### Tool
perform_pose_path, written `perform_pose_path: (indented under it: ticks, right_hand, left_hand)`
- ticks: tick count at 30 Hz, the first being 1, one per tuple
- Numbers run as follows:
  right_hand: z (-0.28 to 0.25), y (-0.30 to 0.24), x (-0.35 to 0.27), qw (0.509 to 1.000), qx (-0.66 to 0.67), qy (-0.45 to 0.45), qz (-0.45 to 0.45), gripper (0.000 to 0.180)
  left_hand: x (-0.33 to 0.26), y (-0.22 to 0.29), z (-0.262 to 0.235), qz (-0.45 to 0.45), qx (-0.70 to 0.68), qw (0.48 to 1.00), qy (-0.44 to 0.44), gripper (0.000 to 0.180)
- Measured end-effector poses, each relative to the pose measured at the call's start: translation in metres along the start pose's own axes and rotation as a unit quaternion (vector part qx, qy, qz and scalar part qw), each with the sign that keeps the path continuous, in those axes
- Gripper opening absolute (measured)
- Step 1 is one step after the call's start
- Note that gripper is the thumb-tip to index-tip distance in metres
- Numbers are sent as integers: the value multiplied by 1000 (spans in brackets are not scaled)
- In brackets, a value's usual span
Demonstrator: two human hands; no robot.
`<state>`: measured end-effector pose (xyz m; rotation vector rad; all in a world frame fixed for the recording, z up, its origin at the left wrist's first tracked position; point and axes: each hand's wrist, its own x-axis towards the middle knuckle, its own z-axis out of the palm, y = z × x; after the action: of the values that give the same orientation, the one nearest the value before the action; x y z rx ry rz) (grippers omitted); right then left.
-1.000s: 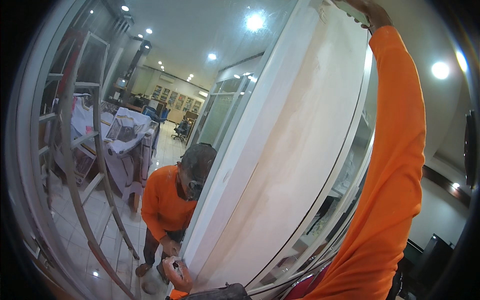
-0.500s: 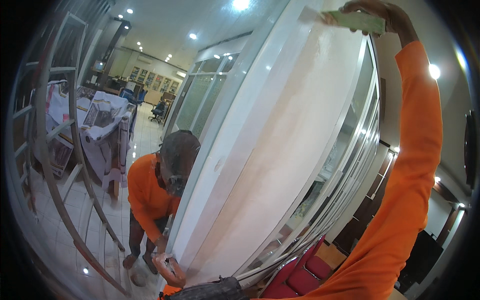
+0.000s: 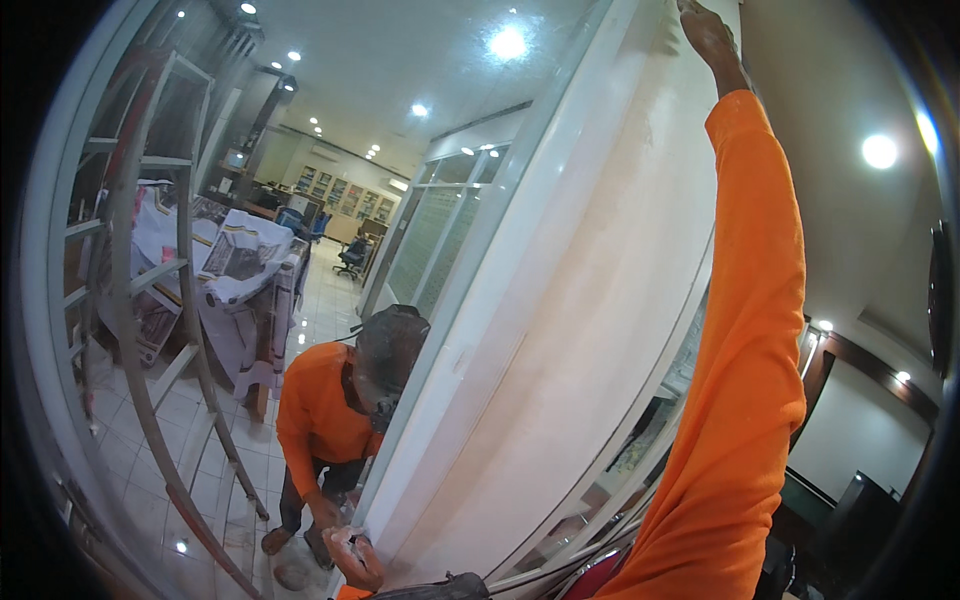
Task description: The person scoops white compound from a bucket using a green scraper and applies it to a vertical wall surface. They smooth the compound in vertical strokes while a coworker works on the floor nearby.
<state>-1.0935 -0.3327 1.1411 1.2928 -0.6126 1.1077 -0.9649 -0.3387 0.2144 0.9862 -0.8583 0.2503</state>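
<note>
At the far left a metal ladder [image 3: 122,260] shows through the glass [image 3: 330,90], its rails bowed by the lens. Just beyond it, printed white sheets [image 3: 240,262] drape over a bulky heap on the tiled floor [image 3: 225,435]. Further back I see a dark office chair [image 3: 352,255]. Then comes a figure in an orange top [image 3: 325,400], head bent; whether mirrored in the glass or standing behind it, I can't tell.

Low down, near the foot of the glass, is my left hand [image 3: 358,560], its fingers curled and smeared with white. I can't make out whether they close on anything. Just right of it, dark fabric [image 3: 440,588] crosses the lower edge.

The tall white panel [image 3: 610,260] fills the middle, leaning across my view, with a blurred tan streak running down it. Right of its lower part are cables [image 3: 570,568] and a bit of red chair [image 3: 598,577].

My right arm, in an orange sleeve [image 3: 760,300], reaches up to the panel's top. There my right hand [image 3: 712,38] is bent over, cut by the upper edge, so I can't tell what its fingers grasp. Beyond, a ceiling lamp [image 3: 880,151] glows above a pale screen [image 3: 855,425].
</note>
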Motion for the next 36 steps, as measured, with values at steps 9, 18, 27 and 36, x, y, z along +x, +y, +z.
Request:
perform_pose_path:
  ticks: [9, 18, 27, 36]
  right_hand:
    - [-94, -44, -17, 941, 20, -328, 77, 55]
    - [-102, -38, 12, 952, -14, -300, 51, 52]
    - [-85, -46, 43, 947, -84, -304, 55, 50]
    - [-134, -21, 54, 840, 109, -497, -191, 47]
  left_hand:
    - [0, 0, -2, 21, 1, 1000, 11, 16]
    - [7, 11, -3, 17, -18, 1000, -4, 17]
    - [1, 9, -5, 26, -8, 999, 22, 18]
    - [-13, 3, 4, 39, -30, 997, 57, 19]
